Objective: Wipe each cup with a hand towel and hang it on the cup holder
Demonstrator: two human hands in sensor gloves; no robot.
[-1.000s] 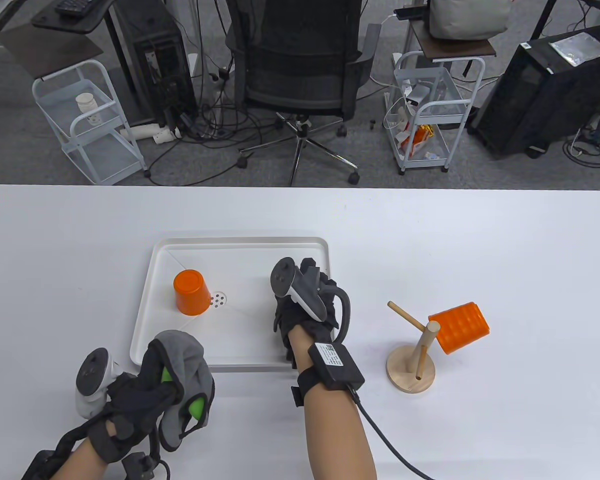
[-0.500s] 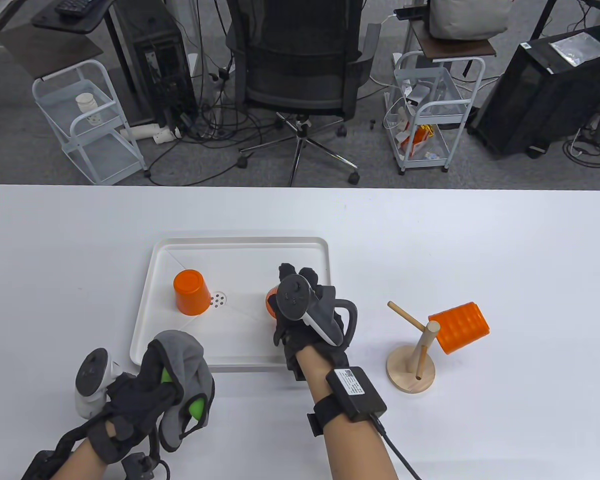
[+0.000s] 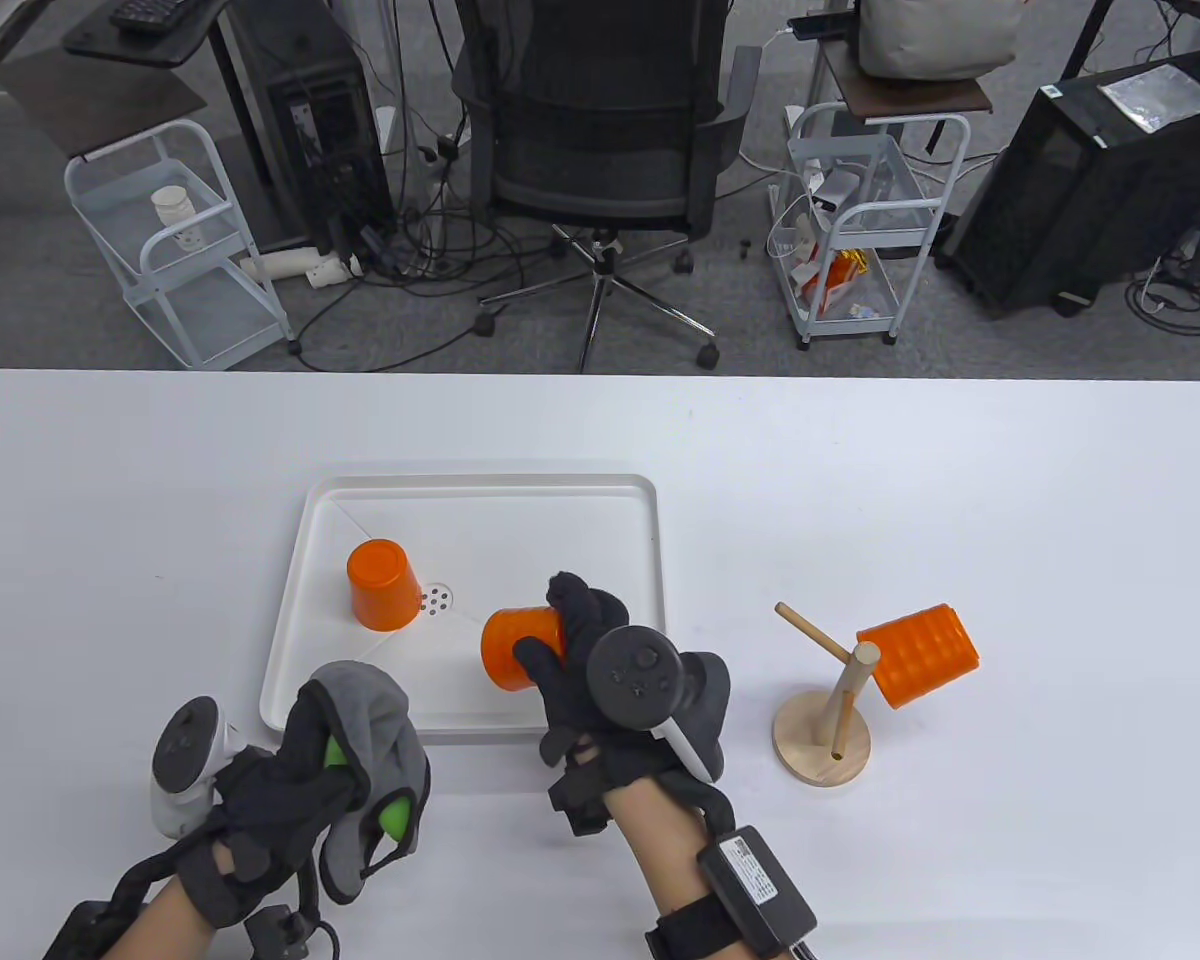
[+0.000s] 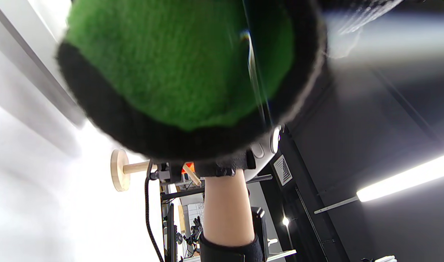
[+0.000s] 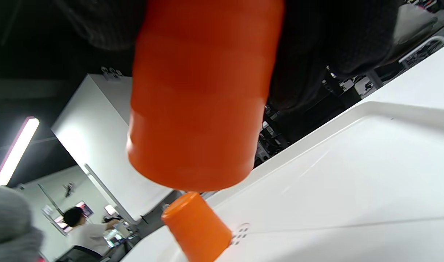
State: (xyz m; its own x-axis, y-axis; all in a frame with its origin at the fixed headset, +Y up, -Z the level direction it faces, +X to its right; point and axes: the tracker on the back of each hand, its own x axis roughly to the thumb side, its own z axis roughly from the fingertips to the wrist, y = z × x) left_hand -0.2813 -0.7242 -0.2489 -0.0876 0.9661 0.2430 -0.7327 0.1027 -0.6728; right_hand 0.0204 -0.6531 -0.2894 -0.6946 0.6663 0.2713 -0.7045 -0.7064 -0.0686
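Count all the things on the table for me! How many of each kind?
Orange cups: 3 (one held by the right hand at, one upside down in the tray at, one hanging on the holder at)
Grey towel: 1, held in the left hand
White tray: 1
Wooden cup holder: 1
Total: 6

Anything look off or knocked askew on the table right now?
Nothing stands out. The right hand grips an orange cup sideways over the tray, the left hand holds the grey towel, one cup hangs on the holder.
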